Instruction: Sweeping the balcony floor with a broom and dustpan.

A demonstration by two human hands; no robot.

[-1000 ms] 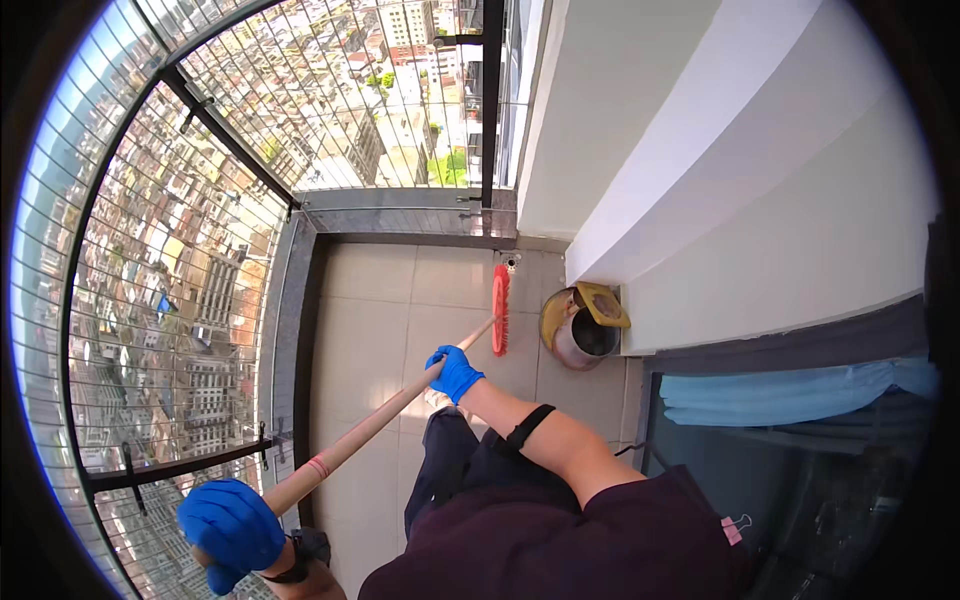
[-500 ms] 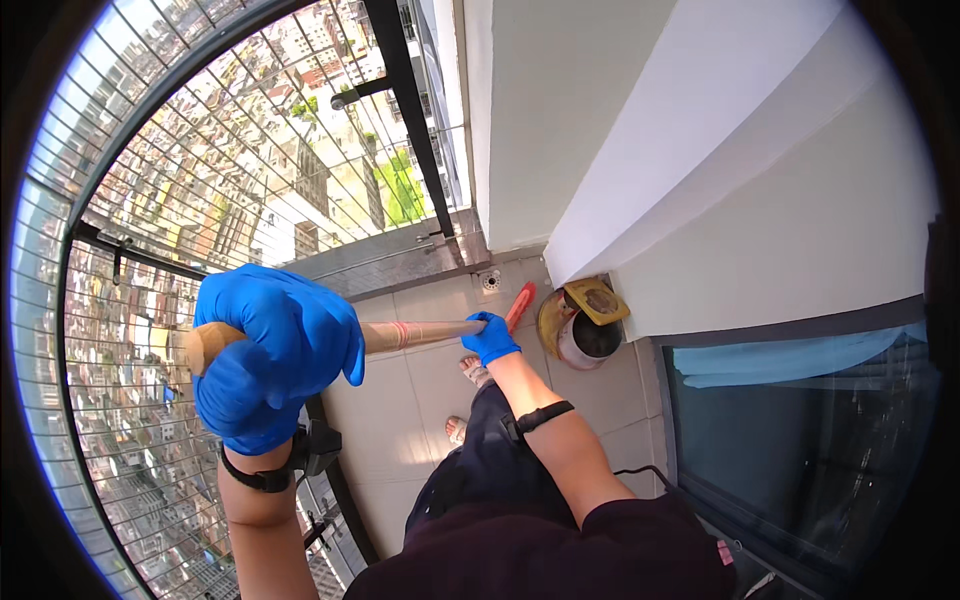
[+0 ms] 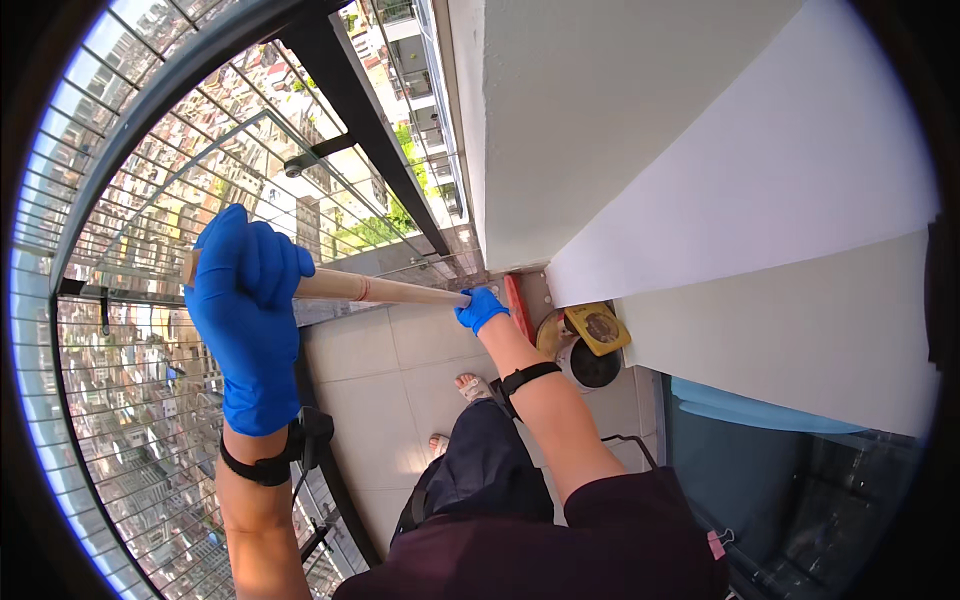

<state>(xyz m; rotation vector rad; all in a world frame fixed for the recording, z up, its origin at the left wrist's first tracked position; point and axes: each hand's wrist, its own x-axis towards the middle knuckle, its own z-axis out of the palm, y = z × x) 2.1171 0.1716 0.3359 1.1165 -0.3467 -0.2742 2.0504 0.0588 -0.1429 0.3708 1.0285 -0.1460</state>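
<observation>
My left hand, in a blue glove, is closed round the upper end of a long pale wooden pole with red marks partway along. The pole slants down and away to the right. Lower on it, my right hand is closed too, also in a blue glove. Just past that hand, a narrow red piece shows low by the wall's foot. My right hand hides whether it joins the pole.
Wire-mesh railing with dark bars curves along the left, high above buildings. White walls rise ahead and right. A pot-like container and a yellow square item stand on the tiled floor. Dark glass is at lower right.
My left hand has turned on the pole and its upper end sits farther from me. The red piece has shifted across the floor drain and stands more upright in view. Both hands keep their grip.
</observation>
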